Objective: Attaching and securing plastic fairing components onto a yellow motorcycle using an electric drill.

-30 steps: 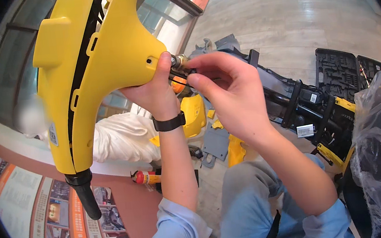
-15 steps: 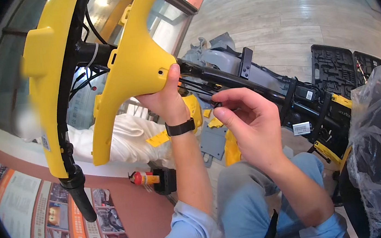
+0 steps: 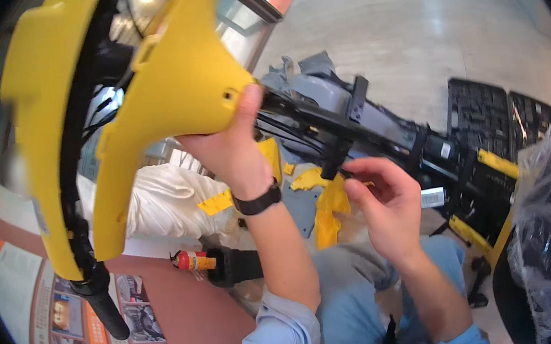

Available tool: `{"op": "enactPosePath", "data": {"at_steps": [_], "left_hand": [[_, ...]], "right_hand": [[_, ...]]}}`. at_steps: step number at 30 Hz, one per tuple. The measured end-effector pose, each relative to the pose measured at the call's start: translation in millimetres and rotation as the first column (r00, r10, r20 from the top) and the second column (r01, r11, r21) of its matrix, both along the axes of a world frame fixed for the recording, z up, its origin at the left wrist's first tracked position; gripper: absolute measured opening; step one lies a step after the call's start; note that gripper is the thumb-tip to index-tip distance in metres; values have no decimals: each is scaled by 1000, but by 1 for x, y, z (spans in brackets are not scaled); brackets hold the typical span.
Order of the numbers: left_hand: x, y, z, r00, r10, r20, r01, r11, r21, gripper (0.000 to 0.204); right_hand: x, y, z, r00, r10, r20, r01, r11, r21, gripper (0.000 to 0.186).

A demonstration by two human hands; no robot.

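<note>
My left hand grips a yellow moulded panel by its lower right corner, thumb beside a small hole. A second yellow shell stands left of it along the handlebar, whose black grip hangs down, with black cables in the gap. From the panel a black frame tube runs down to the right, with thin cables under it. My right hand has thumb and index closed on a small dark item just below a black bracket; I cannot make out what it is.
An open black toolbox lies on the floor at right, above crumpled clear plastic. Grey panels and yellow pieces lie below the frame. At lower left are white fabric, a red fire extinguisher and printed boards.
The gap between the yellow shells has widened, exposing cables and tube. My right hand has moved down and right from the panel's corner. The handlebar assembly has shifted left.
</note>
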State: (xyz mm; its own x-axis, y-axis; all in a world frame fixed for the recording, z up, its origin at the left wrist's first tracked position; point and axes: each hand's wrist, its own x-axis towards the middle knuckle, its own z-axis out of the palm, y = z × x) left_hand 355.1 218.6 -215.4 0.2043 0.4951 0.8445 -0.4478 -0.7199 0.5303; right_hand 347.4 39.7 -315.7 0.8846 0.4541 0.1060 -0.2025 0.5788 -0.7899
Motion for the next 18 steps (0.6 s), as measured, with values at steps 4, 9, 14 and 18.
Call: {"op": "enactPosePath", "data": {"at_steps": [4,9,14,18], "left_hand": [[0,-12,16,1000,1,3,-1,999,-45,80],[0,-33,25,993,-118,13,119,981,-155,73],[4,-34,29,983,-130,132,158,960,-229,74],[2,-35,33,972,-147,182,188,954,-235,74]], "right_hand": [[2,12,27,997,-53,47,57,995,-79,23],[14,24,69,963,-156,220,165,986,-23,16],[23,23,94,940,-151,308,131,988,84,14],[28,20,105,900,-120,420,98,993,72,13]]}}
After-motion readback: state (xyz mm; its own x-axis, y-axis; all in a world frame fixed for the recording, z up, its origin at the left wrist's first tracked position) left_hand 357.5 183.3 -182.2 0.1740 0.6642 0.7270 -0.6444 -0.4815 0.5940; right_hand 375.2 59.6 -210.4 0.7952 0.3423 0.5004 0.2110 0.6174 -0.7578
